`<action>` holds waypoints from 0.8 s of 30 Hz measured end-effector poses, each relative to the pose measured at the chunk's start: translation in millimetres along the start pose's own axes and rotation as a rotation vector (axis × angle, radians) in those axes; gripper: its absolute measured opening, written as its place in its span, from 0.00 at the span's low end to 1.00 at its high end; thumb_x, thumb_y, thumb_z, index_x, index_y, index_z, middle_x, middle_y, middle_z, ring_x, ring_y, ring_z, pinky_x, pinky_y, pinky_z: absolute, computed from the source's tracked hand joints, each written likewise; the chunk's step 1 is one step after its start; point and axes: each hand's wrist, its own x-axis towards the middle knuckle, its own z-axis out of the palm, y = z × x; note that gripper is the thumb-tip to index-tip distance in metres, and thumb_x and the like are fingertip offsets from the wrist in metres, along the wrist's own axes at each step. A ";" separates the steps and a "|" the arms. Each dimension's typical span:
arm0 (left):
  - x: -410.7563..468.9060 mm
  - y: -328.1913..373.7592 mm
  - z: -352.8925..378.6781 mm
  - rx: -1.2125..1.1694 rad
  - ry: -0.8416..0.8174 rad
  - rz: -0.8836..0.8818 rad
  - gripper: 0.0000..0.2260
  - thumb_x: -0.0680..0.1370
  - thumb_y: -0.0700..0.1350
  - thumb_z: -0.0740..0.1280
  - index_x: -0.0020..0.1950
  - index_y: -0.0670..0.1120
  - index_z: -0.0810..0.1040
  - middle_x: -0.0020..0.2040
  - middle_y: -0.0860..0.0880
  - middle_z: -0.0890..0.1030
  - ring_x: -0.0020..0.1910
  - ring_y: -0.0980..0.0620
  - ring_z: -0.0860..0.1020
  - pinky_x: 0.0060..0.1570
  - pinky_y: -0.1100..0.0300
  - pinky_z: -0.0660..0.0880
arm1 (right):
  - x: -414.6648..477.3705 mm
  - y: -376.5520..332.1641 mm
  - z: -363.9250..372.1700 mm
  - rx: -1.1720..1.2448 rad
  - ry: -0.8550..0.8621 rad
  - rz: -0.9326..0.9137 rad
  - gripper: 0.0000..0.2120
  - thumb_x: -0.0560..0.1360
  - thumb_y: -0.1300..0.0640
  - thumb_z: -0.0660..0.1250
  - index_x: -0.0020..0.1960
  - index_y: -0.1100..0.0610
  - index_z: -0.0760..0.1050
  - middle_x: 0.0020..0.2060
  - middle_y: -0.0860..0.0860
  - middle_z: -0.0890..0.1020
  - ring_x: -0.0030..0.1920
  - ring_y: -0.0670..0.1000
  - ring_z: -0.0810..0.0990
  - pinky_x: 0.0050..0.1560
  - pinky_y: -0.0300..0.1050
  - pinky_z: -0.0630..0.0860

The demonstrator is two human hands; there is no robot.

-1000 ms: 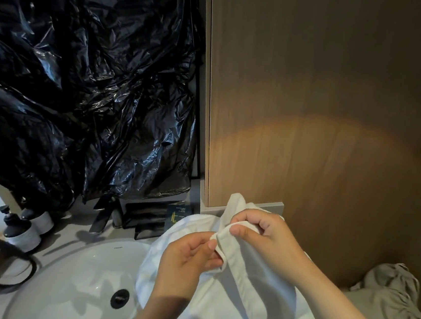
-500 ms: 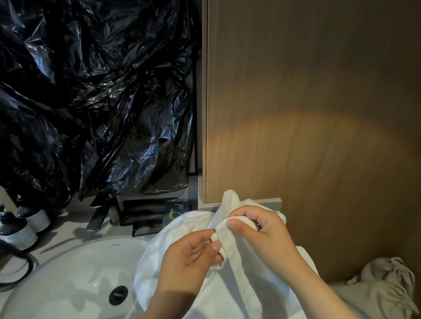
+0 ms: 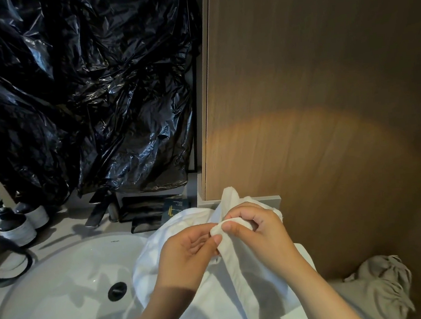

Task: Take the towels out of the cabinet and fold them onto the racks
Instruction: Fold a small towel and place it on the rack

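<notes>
A white towel hangs bunched in front of me, draped over the right edge of the sink. My right hand pinches a thick hemmed edge of it between thumb and fingers, and the hem runs down below the hand. My left hand sits just left of that, its fingers curled against the same hem. A wooden cabinet side panel rises directly behind the towel. No rack is in view.
A white oval sink with a black drain lies at lower left. A dark faucet, two pump bottles and a dark tray stand behind it. Black plastic sheeting covers the wall. Grey crumpled cloth lies at lower right.
Both hands stayed on the towel's hem and worked it slightly; the right hand's pinch shifted a little along the edge. The view drifted slightly.
</notes>
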 end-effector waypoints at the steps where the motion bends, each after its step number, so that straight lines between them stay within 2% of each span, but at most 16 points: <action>1: 0.4 0.0 -0.3 0.026 0.005 0.020 0.08 0.76 0.34 0.70 0.48 0.46 0.85 0.42 0.46 0.86 0.41 0.48 0.84 0.41 0.65 0.79 | 1.1 0.2 -1.3 -0.016 -0.004 -0.019 0.02 0.74 0.61 0.73 0.43 0.56 0.84 0.42 0.45 0.83 0.48 0.45 0.80 0.49 0.35 0.73; 4: 1.1 1.7 -2.2 0.071 0.017 0.067 0.07 0.75 0.35 0.70 0.45 0.46 0.85 0.40 0.45 0.85 0.39 0.50 0.83 0.40 0.66 0.78 | 6.5 0.4 -9.5 -0.069 -0.066 -0.060 0.02 0.73 0.59 0.74 0.43 0.54 0.84 0.52 0.41 0.82 0.58 0.44 0.78 0.54 0.36 0.71; 6: 1.5 5.9 -3.7 0.058 0.006 0.075 0.06 0.75 0.35 0.70 0.45 0.45 0.85 0.41 0.45 0.85 0.40 0.50 0.83 0.39 0.66 0.78 | 12.0 -0.2 -17.0 -0.114 -0.146 -0.099 0.02 0.74 0.56 0.73 0.43 0.53 0.83 0.58 0.38 0.80 0.66 0.39 0.72 0.63 0.35 0.67; 8: 3.3 12.7 -7.2 0.067 -0.010 0.090 0.07 0.75 0.34 0.70 0.46 0.44 0.85 0.43 0.45 0.85 0.43 0.49 0.83 0.41 0.65 0.78 | 18.1 -4.0 -23.5 -0.164 -0.222 -0.131 0.03 0.75 0.53 0.72 0.44 0.52 0.82 0.60 0.37 0.80 0.70 0.33 0.66 0.67 0.27 0.60; 9: 5.1 17.6 -10.0 0.098 -0.016 0.112 0.07 0.75 0.34 0.69 0.47 0.44 0.85 0.43 0.46 0.85 0.43 0.49 0.83 0.42 0.65 0.79 | 21.5 -7.4 -25.7 -0.167 -0.251 -0.130 0.04 0.76 0.52 0.71 0.43 0.50 0.82 0.59 0.37 0.81 0.69 0.33 0.66 0.66 0.26 0.60; 11: 10.3 30.8 -16.7 0.211 -0.029 0.187 0.08 0.76 0.35 0.69 0.48 0.47 0.84 0.44 0.48 0.85 0.43 0.50 0.83 0.44 0.62 0.79 | 29.3 -14.6 -29.1 -0.166 -0.278 -0.121 0.07 0.77 0.52 0.70 0.40 0.51 0.80 0.51 0.40 0.84 0.64 0.38 0.74 0.63 0.34 0.69; 13: 18.9 46.9 -23.3 0.349 -0.023 0.292 0.09 0.77 0.38 0.68 0.50 0.50 0.83 0.44 0.49 0.84 0.43 0.53 0.82 0.46 0.60 0.78 | 38.5 -24.2 -32.2 -0.196 -0.262 -0.136 0.11 0.77 0.51 0.69 0.38 0.53 0.79 0.41 0.44 0.83 0.50 0.44 0.80 0.52 0.45 0.76; 15: 30.3 62.8 -27.7 0.444 0.000 0.374 0.09 0.78 0.40 0.67 0.51 0.53 0.82 0.43 0.51 0.83 0.44 0.55 0.81 0.45 0.60 0.78 | 48.3 -34.0 -35.4 -0.208 -0.240 -0.172 0.14 0.78 0.49 0.68 0.37 0.54 0.79 0.35 0.42 0.79 0.39 0.41 0.77 0.43 0.39 0.73; 17: 42.7 77.5 -29.5 0.476 0.012 0.425 0.09 0.79 0.41 0.65 0.52 0.53 0.81 0.44 0.54 0.83 0.44 0.57 0.80 0.44 0.63 0.77 | 57.5 -40.2 -38.5 -0.211 -0.233 -0.197 0.16 0.78 0.46 0.66 0.37 0.54 0.79 0.33 0.42 0.76 0.35 0.41 0.74 0.40 0.35 0.69; 19: 54.1 89.7 -29.9 0.439 0.033 0.452 0.09 0.80 0.40 0.64 0.52 0.52 0.81 0.44 0.58 0.83 0.44 0.61 0.80 0.41 0.70 0.74 | 63.7 -41.8 -41.0 -0.234 -0.233 -0.207 0.19 0.78 0.43 0.64 0.36 0.55 0.77 0.30 0.46 0.74 0.33 0.46 0.73 0.37 0.40 0.67; 21: 64.7 99.9 -31.0 0.374 0.070 0.442 0.10 0.81 0.38 0.62 0.52 0.51 0.81 0.44 0.60 0.82 0.43 0.64 0.79 0.41 0.74 0.72 | 68.3 -38.1 -44.6 -0.245 -0.209 -0.215 0.19 0.79 0.44 0.64 0.33 0.52 0.74 0.28 0.44 0.71 0.31 0.44 0.69 0.35 0.41 0.64; 24: 81.0 109.6 -34.2 0.370 0.134 0.422 0.11 0.82 0.41 0.61 0.53 0.52 0.81 0.46 0.57 0.83 0.44 0.60 0.79 0.43 0.67 0.73 | 70.1 -29.3 -53.1 -0.300 -0.151 -0.198 0.17 0.78 0.40 0.63 0.33 0.45 0.76 0.30 0.41 0.75 0.33 0.43 0.73 0.36 0.38 0.68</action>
